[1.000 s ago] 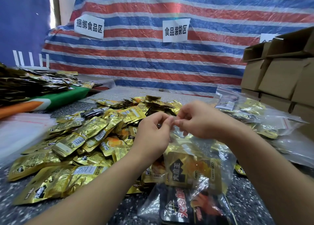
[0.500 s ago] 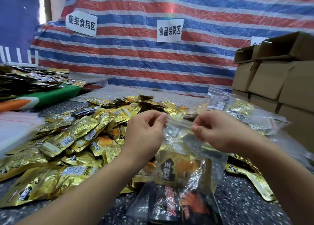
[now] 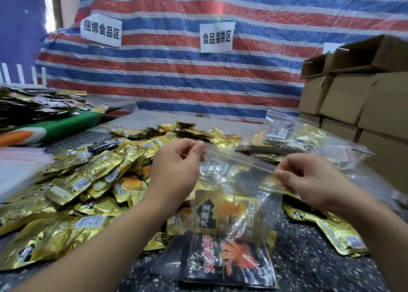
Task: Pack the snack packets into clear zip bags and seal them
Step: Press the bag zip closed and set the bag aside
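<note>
Here, both hands hold one clear zip bag (image 3: 236,181) up above the speckled dark table (image 3: 309,260), each pinching an end of its zip strip. The left hand (image 3: 176,165) has thumb and forefinger closed on the strip's left end, its other fingers curled loosely below. The right hand (image 3: 309,179) pinches the right end, which sits lower, so the strip slants down from left to right. Whether the zip is pressed closed along its whole length cannot be told.

Inside the bag, a gold packet (image 3: 223,212) with a black label hangs in the lower half, and a black packet (image 3: 227,260) with red and orange print sits at the bottom, close to the table.

To the left and behind the hands, a large heap of loose gold snack packets (image 3: 88,181) spreads over the table, with a few dark ones among them. More gold packets (image 3: 340,234) lie on the table under the right forearm. Beyond the right hand, a pile of filled clear bags (image 3: 291,137) lies beside stacked cardboard boxes (image 3: 353,97). At the far left is a stack of flat clear bags (image 3: 19,165), and behind it more packets on a green and orange surface (image 3: 66,126). A red, white and blue striped tarp (image 3: 198,75) hangs at the back, carrying white paper signs (image 3: 217,36).
</note>
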`<action>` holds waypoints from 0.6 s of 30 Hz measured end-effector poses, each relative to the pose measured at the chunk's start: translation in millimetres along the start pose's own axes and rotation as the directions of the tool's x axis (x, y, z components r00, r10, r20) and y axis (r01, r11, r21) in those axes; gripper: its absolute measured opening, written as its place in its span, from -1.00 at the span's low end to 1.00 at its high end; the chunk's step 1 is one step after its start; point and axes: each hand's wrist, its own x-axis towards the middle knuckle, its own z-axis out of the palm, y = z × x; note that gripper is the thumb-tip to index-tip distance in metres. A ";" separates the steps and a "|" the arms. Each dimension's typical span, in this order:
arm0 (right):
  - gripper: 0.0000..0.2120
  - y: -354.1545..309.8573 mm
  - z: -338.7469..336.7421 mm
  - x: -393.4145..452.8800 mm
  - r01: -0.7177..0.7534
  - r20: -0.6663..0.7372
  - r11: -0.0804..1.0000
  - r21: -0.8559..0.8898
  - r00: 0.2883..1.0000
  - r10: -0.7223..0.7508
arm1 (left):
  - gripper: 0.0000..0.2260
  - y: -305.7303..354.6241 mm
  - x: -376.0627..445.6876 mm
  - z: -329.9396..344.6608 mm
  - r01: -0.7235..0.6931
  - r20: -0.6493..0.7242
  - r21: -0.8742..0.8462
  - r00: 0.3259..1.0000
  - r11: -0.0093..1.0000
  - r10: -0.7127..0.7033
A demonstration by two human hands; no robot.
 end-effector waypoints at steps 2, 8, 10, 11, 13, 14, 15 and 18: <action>-0.78 -0.5 0.3 0.6 0.016 -0.025 0.999 0.038 1.000 -0.015 | -0.74 -1.3 1.7 -0.4 0.017 0.005 -0.012 1.000 1.000 -0.017; -0.83 2.9 10.2 -5.2 0.021 -0.030 0.900 0.435 1.000 -0.009 | -0.76 -8.7 -1.3 4.3 0.157 0.075 -0.164 0.986 0.974 -0.146; -0.84 4.3 16.0 -3.1 -0.083 0.087 0.680 0.728 0.996 0.028 | -0.80 -6.9 1.0 1.6 0.214 0.079 -0.253 0.977 0.944 -0.200; -0.83 5.9 18.8 -1.5 -0.150 0.167 0.553 0.820 0.986 0.021 | -0.80 -6.2 2.5 0.0 0.226 0.078 -0.278 0.974 0.934 -0.213; -0.70 9.4 24.9 -0.9 -0.258 0.306 0.478 0.840 0.952 -0.024 | -0.80 -5.0 4.0 -1.1 0.232 0.067 -0.315 0.973 0.920 -0.223; -0.59 10.9 29.0 -2.1 -0.292 0.374 0.518 0.804 0.926 -0.058 | -0.81 -4.4 3.9 -0.1 0.231 0.057 -0.335 0.973 0.914 -0.225; -0.49 11.4 34.0 -4.6 -0.310 0.436 0.572 0.759 0.895 -0.093 | -0.80 -3.7 3.2 1.0 0.227 0.048 -0.353 0.973 0.908 -0.225; -0.50 2.5 47.0 -14.2 -0.267 0.548 0.722 0.638 0.817 -0.182 | -0.79 -1.8 1.2 3.7 0.225 0.026 -0.391 0.972 0.892 -0.234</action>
